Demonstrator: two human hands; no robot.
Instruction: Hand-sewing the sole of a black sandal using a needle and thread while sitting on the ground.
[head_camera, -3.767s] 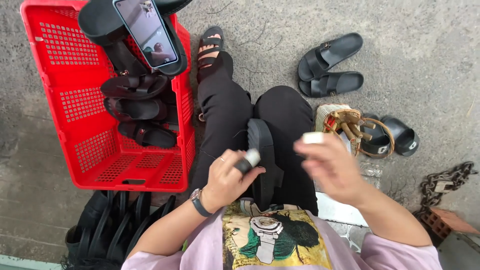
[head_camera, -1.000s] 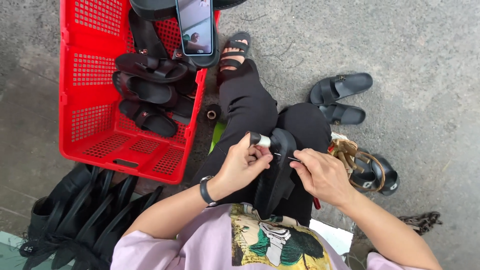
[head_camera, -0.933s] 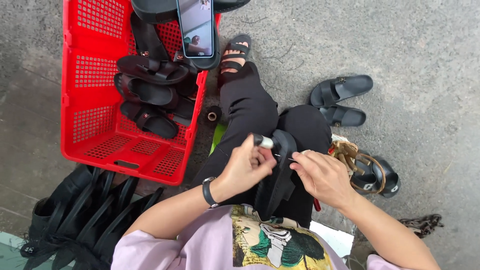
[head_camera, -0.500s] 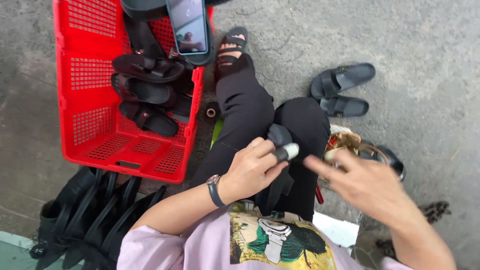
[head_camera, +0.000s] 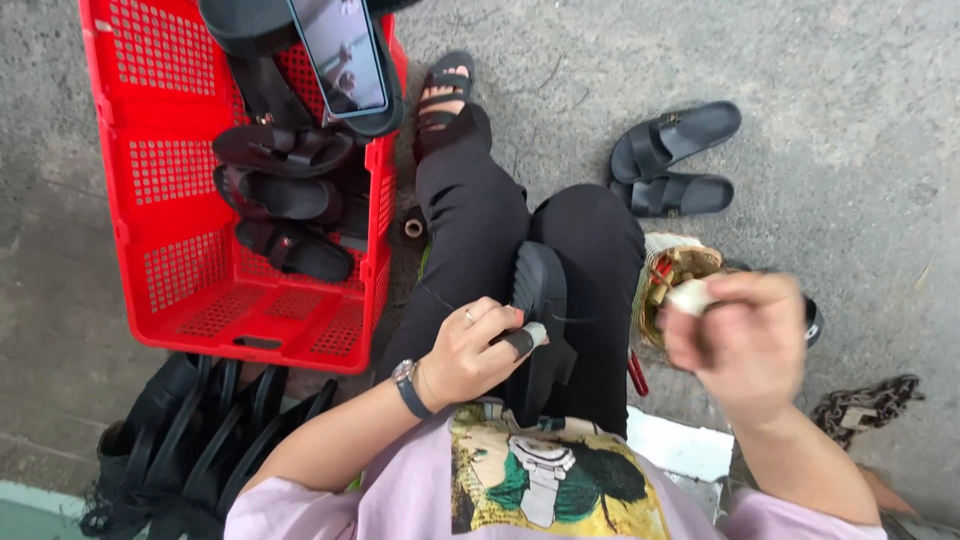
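— Where is the black rubber sandal (head_camera: 540, 300) lying right now?

— It is resting across the person's lap, on the black trousers, its long axis running away from the body. The left hand (head_camera: 470, 352) is pressing against its near side, fingers curled together around it, a dark band covering one fingertip.

— And the right hand (head_camera: 745, 335)?

— It is hovering well apart to the right, blurred, pinching a small pale object (head_camera: 690, 297) between thumb and fingers. The sandal is lying to its left, so the left hand is much nearer.

— What is surrounding them?

— A red plastic crate (head_camera: 170, 260) holding more black sandals is standing to the left, and a small woven basket (head_camera: 672, 272) is sitting by the right knee.
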